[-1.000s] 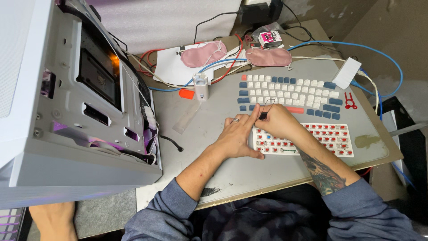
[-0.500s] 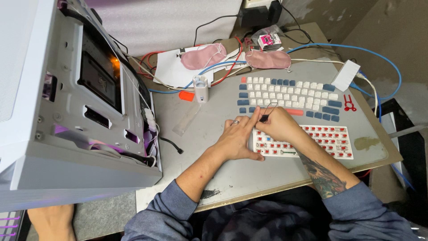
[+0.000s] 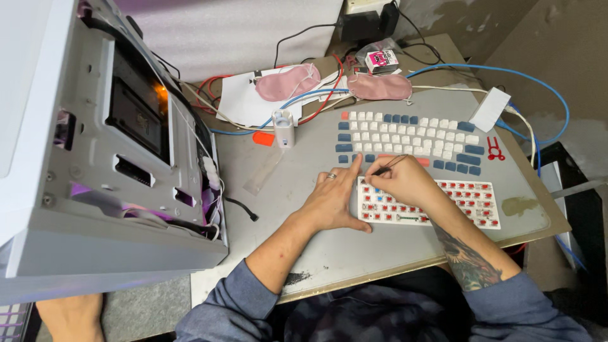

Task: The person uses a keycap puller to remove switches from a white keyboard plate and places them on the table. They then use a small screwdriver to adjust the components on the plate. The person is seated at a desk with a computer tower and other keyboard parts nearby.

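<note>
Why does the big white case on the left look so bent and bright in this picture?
Head view: the wide lens curves the white case near the frame's edge, and light washes out its top corner. The middle is sharp: the left hand, right hand and keyboard show crisp, with soft shadows under the hands.

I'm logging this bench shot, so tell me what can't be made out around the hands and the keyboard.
- Head view: the tip of the thin tool in the right hand is too small to identify.
- The keyboard base is partly covered at its left end by both hands; the left hand hides its edge.
- The keycaps show no readable markings at this size.
- The computer case is cut off by the left edge.
</note>
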